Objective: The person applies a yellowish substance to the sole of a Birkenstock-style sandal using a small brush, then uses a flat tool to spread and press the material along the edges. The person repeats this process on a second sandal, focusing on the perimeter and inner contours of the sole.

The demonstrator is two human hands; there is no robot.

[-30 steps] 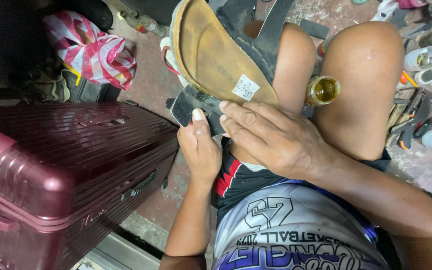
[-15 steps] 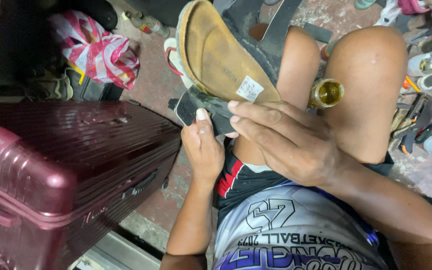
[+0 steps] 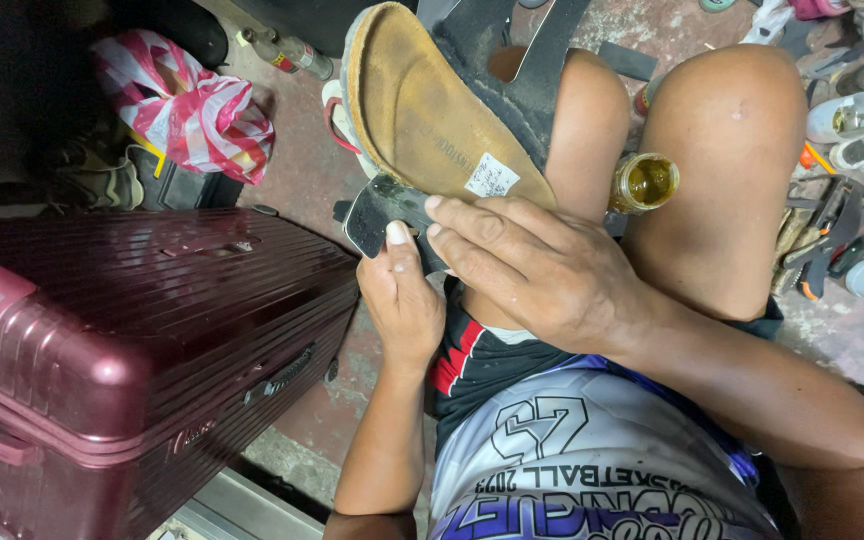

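black rubber sole piece [image 3: 377, 212] pinched in closed left hand [image 3: 402, 300] fingers; right hand [image 3: 537, 268] fingers press it, extended.

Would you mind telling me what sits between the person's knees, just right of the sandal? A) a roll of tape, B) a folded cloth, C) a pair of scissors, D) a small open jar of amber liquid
D: a small open jar of amber liquid sits wedged between the knees, right of the sandal, above the right hand; the left hand grips the dark sole piece.
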